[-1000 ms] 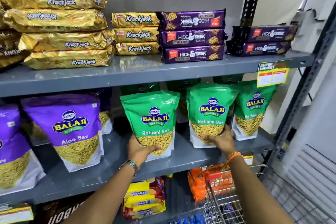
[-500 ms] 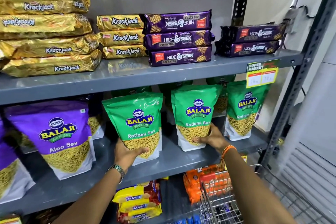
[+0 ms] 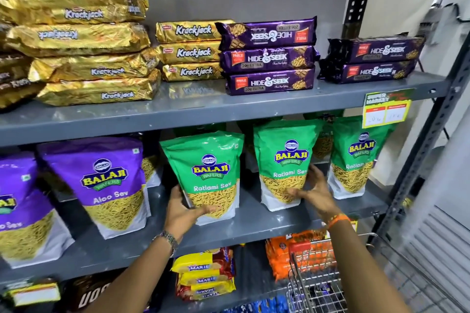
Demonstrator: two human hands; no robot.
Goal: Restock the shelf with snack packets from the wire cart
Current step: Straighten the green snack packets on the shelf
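Two green Balaji Ratlami Sev pouches stand upright on the middle grey shelf (image 3: 254, 226). My left hand (image 3: 183, 208) grips the lower left corner of the left green pouch (image 3: 206, 173). The fingers of my right hand (image 3: 315, 193) wrap the lower right edge of the middle green pouch (image 3: 284, 160). A third green pouch (image 3: 356, 157) stands at the right. The wire cart (image 3: 318, 284) sits at the bottom right under my right forearm; what it holds is unclear.
Purple Aloo Sev pouches (image 3: 101, 180) fill the shelf's left side. Gold Krackjack packs (image 3: 81, 51) and purple Hide & Seek packs (image 3: 269, 56) stack on the upper shelf. A price tag (image 3: 386, 109) hangs from its edge. Marie packs (image 3: 206, 274) and orange packets (image 3: 284, 256) lie below.
The view shifted slightly. Both hands stay on the same green pouches; my right hand has slid up the middle pouch's right edge, and both pouches sit a little further back.
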